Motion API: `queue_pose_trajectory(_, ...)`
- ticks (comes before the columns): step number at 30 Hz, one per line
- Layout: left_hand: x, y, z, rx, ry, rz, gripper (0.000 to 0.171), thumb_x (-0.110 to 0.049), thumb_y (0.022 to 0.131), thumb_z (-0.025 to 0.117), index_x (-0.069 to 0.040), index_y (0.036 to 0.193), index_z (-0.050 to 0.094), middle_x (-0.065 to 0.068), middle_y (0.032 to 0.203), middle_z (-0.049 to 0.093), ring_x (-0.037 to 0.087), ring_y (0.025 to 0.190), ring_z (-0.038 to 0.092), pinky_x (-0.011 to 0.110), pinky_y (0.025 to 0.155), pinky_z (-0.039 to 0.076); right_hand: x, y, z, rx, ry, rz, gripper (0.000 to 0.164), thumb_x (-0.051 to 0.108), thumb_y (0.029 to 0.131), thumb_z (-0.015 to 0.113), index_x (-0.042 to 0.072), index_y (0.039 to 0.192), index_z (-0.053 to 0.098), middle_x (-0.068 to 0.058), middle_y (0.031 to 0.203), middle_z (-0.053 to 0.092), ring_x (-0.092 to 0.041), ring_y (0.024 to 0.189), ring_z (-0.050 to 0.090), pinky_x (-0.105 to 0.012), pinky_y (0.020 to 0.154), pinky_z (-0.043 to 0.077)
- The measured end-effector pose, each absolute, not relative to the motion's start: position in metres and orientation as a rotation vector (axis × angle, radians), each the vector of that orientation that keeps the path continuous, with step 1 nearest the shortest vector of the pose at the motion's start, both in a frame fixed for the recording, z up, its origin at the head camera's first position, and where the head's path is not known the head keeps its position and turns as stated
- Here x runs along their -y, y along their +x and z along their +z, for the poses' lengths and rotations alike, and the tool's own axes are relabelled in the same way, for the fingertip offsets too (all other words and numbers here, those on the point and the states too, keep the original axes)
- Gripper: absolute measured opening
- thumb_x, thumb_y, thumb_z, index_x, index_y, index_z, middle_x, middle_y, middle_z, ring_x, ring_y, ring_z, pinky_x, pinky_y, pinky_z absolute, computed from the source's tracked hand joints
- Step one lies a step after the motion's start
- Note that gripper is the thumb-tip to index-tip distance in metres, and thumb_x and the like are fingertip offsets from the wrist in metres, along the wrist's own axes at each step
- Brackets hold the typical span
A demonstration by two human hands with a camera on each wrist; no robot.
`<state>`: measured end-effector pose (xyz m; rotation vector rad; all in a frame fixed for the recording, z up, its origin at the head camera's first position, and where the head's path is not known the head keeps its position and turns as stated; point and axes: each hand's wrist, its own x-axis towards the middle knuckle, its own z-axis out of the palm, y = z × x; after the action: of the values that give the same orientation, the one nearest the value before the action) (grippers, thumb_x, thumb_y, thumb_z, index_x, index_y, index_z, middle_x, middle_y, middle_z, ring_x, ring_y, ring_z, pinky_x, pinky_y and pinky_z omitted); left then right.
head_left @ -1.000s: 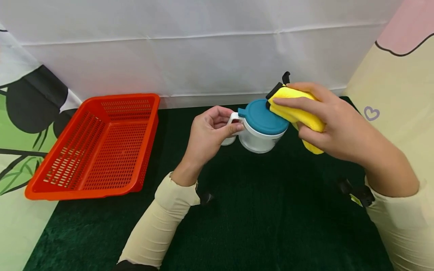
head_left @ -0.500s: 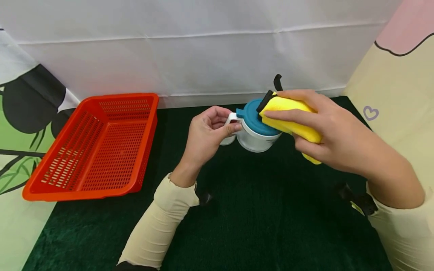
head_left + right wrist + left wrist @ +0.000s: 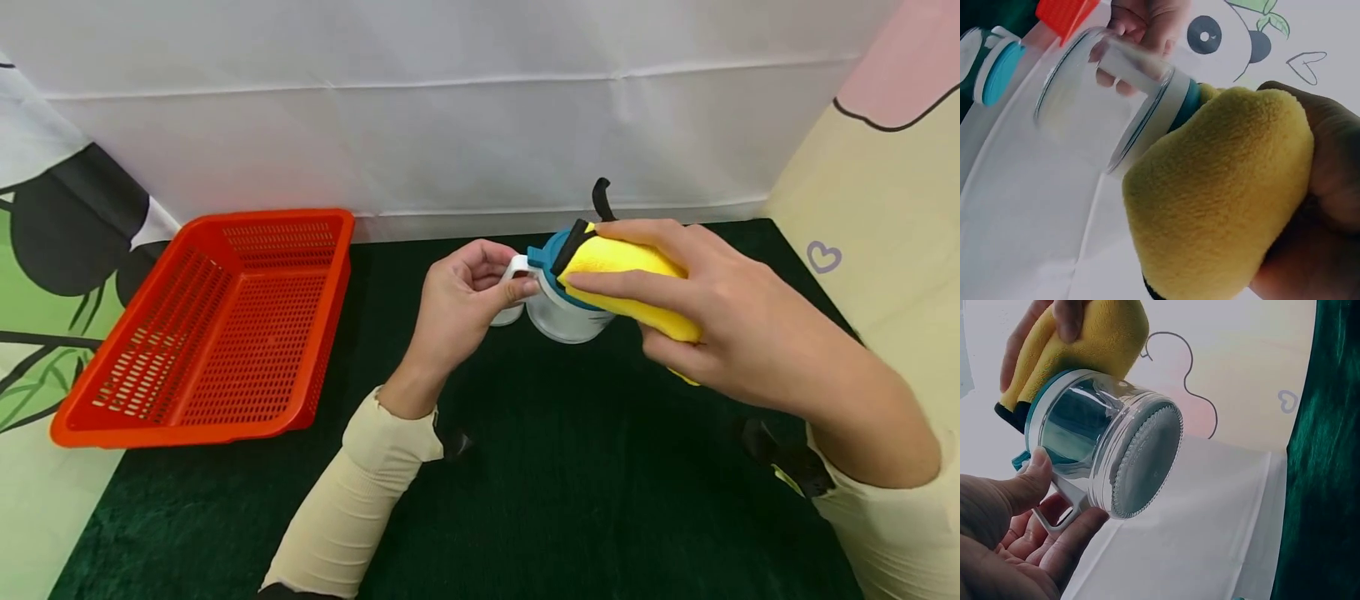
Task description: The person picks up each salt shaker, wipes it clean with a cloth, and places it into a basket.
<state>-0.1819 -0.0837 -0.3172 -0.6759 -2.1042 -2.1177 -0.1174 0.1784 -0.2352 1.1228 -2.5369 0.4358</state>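
Observation:
My left hand (image 3: pixel 463 300) pinches the white handle (image 3: pixel 1063 509) of a clear jar (image 3: pixel 564 321) between thumb and fingers. The jar has a white collar and a teal lid (image 3: pixel 547 253); the left wrist view shows its ridged base, tilted. My right hand (image 3: pixel 723 321) grips a folded yellow cloth (image 3: pixel 630 271) with black edging and a black loop. That cloth lies against the lid and covers most of it. In the right wrist view the bunched cloth (image 3: pixel 1222 187) hides part of the lid and collar.
An orange-red perforated basket (image 3: pixel 240 333) stands to the left on the dark green cloth-covered table (image 3: pixel 570 483). A second teal-lidded container (image 3: pixel 1000 69) sits behind my left hand, mostly hidden in the head view. A white fabric wall (image 3: pixel 450 142) rises at the back.
My right hand and the yellow cloth have moved left and toward me across the lid, covering more of it. The left hand and the jar stay nearly in place.

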Motion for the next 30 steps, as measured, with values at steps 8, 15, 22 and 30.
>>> queue_pose_trajectory(8, 0.081, -0.183, -0.319, 2.125, -0.685, -2.108, 0.024, -0.001, 0.09, 0.079, 0.003, 0.11, 0.067, 0.013, 0.1, 0.073, 0.022, 0.088, 0.074, 0.038, 0.082, 0.062, -0.193, -0.148, -0.242, 2.599, 1.017, 0.588, 0.07, -0.008, 0.086, 0.068, 0.026, 0.147, 0.058, -0.01, 0.156, 0.04, -0.035, 0.114, 0.051, -0.047, 0.078, 0.054)
queue_pose_trajectory(15, 0.079, -0.186, -0.323, 2.141, -0.661, -2.085, 0.025, -0.001, 0.089, 0.08, 0.002, 0.109, 0.067, 0.012, 0.1, 0.073, 0.021, 0.087, 0.073, 0.036, 0.083, 0.061, -0.181, -0.133, -0.24, 2.569, 1.123, 0.477, 0.07, -0.007, 0.08, 0.075, 0.023, 0.142, 0.063, -0.011, 0.156, 0.042, -0.037, 0.12, 0.05, -0.054, 0.081, 0.058)
queue_pose_trajectory(22, 0.078, -0.185, -0.325, 2.2, -0.649, -2.039, 0.024, -0.006, 0.09, 0.081, 0.0, 0.109, 0.068, 0.01, 0.101, 0.074, 0.022, 0.088, 0.073, 0.035, 0.084, 0.061, -0.185, -0.143, -0.239, 2.622, 1.103, 0.482, 0.068, -0.007, 0.083, 0.072, 0.023, 0.143, 0.062, -0.012, 0.156, 0.042, -0.037, 0.12, 0.049, -0.052, 0.078, 0.057)
queue_pose_trajectory(30, 0.077, -0.185, -0.329, 2.219, -0.634, -2.055, 0.024, -0.006, 0.089, 0.081, 0.0, 0.109, 0.068, 0.01, 0.1, 0.074, 0.021, 0.087, 0.073, 0.035, 0.082, 0.061, -0.18, -0.144, -0.247, 2.647, 1.051, 0.479, 0.067, -0.005, 0.084, 0.072, 0.024, 0.144, 0.061, -0.011, 0.156, 0.041, -0.038, 0.122, 0.049, -0.053, 0.08, 0.058)
